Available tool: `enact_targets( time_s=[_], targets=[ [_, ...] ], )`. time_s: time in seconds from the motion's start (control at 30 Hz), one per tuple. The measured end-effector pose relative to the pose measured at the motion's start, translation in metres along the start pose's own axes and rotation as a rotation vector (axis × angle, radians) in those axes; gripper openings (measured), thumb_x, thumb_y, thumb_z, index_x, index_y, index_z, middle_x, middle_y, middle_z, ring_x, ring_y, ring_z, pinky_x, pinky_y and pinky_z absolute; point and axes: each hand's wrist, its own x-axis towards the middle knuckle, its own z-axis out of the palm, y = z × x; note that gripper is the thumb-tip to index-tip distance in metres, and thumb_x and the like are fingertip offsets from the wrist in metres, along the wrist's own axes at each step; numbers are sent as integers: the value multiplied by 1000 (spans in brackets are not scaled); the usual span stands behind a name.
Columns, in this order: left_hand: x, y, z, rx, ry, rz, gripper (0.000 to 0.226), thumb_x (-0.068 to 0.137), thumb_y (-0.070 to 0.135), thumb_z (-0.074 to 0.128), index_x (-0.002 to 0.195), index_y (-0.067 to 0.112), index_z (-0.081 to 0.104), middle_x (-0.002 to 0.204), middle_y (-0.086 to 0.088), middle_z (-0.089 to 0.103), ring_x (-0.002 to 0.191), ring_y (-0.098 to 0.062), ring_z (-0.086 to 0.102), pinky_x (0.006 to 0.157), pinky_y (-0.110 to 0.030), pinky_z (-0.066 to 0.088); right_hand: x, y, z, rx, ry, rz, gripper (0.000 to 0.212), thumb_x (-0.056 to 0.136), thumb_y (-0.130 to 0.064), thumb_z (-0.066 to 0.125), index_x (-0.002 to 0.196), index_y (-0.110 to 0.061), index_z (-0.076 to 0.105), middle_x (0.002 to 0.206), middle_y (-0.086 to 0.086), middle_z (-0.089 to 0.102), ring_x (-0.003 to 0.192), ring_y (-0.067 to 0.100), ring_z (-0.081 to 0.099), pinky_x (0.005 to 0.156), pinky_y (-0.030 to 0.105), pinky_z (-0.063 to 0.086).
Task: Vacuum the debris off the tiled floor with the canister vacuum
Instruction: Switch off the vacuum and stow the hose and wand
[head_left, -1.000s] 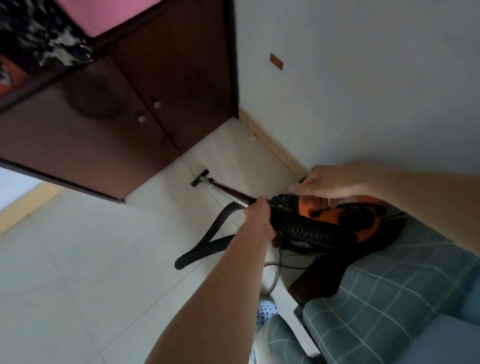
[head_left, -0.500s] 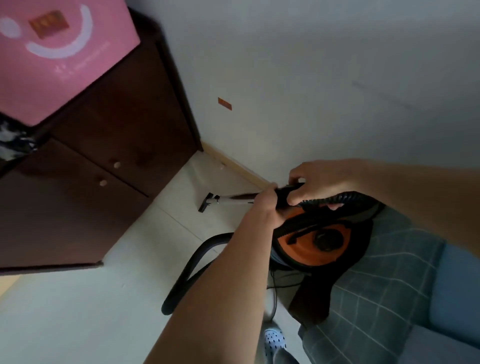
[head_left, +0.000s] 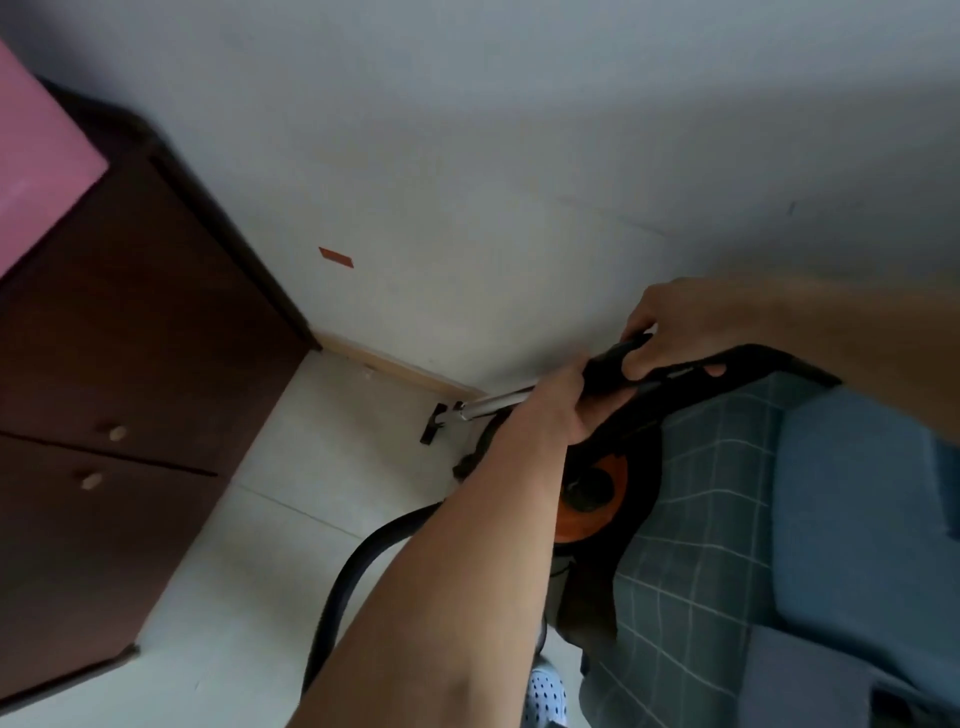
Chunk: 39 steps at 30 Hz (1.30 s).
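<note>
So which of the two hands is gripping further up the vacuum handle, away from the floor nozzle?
The right hand, wrapped round the black handle's upper end; the left hand holds lower, where the metal wand begins.

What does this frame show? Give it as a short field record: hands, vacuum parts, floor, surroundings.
left hand: closed around the wand's black grip
right hand: closed on the black handle end, further back
wand: metal tube, angled down toward the wall
floor nozzle: on the tiled floor near the baseboard
canister: orange and black, beside the checked sofa
hose: black, looping over the floor
cabinet: dark wood, at left
debris: none discernible, frame blurred
</note>
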Motion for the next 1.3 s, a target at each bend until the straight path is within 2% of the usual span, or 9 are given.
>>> enact_targets(
  time_s=[0.2,0.33,0.47,0.73,0.83,0.97,1.07,1.23,1.3],
  targets=[
    [12,-6,17,54,-15,7,29,105,23,41,95,-2,54,76,-20,66,44,-25,67,44,-33,57,1,25,1,-60,35,86,39,81,-42,73,86,-4,73,57,5,67,50,21,64,57,31,55],
    [17,-3,16,130,9,-8,22,104,15,43,104,-4,54,87,-22,61,63,-32,67,51,-35,58,12,31,11,-95,18,84,41,88,-44,69,101,-5,64,99,13,67,90,31,67,78,39,58],
    [22,3,19,155,20,1,22,104,11,39,113,-5,52,89,-24,62,55,-32,68,56,-37,59,17,36,10,-121,20,86,50,91,-47,68,114,-3,64,113,15,66,99,32,65,88,44,58],
    [18,1,18,167,48,-9,28,103,22,46,117,-2,53,108,-22,61,87,-33,63,76,-41,57,6,41,10,-118,-8,95,75,88,-64,67,141,-12,54,138,11,58,119,30,58,97,39,51],
    [16,-3,19,154,54,-7,25,102,22,48,111,-1,51,101,-21,59,85,-32,62,65,-40,58,5,40,15,-99,-4,97,75,87,-62,70,141,-13,53,139,11,58,120,30,58,100,41,51],
    [14,-10,21,165,86,15,34,101,21,51,128,0,47,122,-24,54,91,-33,61,60,-41,58,1,38,20,-118,-23,94,77,87,-57,72,146,-13,50,141,11,57,122,30,58,100,42,52],
    [9,-13,23,167,95,25,29,102,21,50,124,3,47,104,-21,55,79,-31,59,49,-38,57,-1,38,24,-146,-18,98,80,85,-54,75,148,-13,48,143,11,57,124,31,58,101,43,51],
    [2,-15,23,219,117,5,36,101,24,51,130,4,47,119,-22,54,88,-33,59,71,-44,54,-6,39,29,-216,-18,102,76,87,-50,75,147,-14,47,140,10,58,122,30,59,97,40,52],
    [-2,-17,24,219,124,9,37,101,25,51,132,5,47,115,-21,53,83,-32,58,64,-43,55,-6,40,32,-230,-27,100,66,86,-47,76,138,-13,53,129,8,62,114,29,62,93,40,54]
  ],
)
